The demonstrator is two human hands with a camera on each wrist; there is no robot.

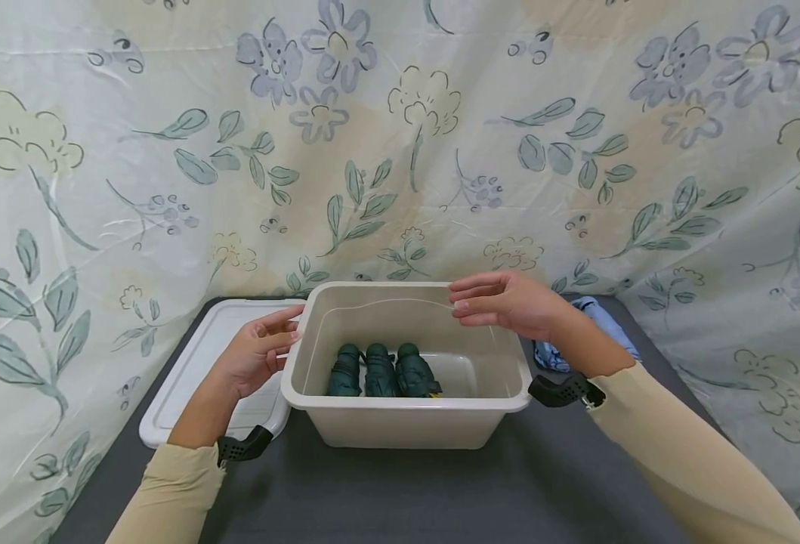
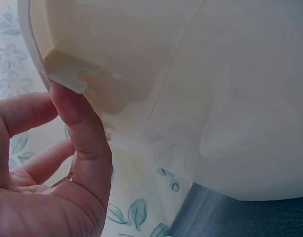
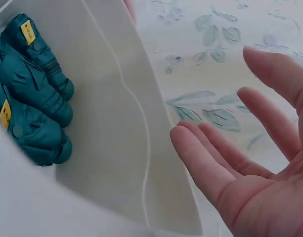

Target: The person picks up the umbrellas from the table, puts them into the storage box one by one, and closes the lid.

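Three dark green folded umbrellas [image 1: 381,372] with yellow tags [image 3: 27,32] lie side by side in the left and middle part of a beige plastic bin [image 1: 409,427]. My left hand [image 1: 258,353] is at the bin's left side, its fingertips right at the outer rim. In the left wrist view, a fingertip meets a small notched tab [image 2: 67,71] under that rim. Over the back right part of the bin my right hand [image 1: 508,304] hovers, fingers extended and holding nothing. The right wrist view shows its fingers [image 3: 200,173] spread beside the bin wall.
A white lid [image 1: 199,355] lies on the dark table [image 1: 433,499], left of the bin and partly behind my left forearm. Blue patterned cloth [image 1: 603,325] sits at the right, partly hidden by my right arm. A floral curtain [image 1: 372,174] hangs behind the table and along its sides.
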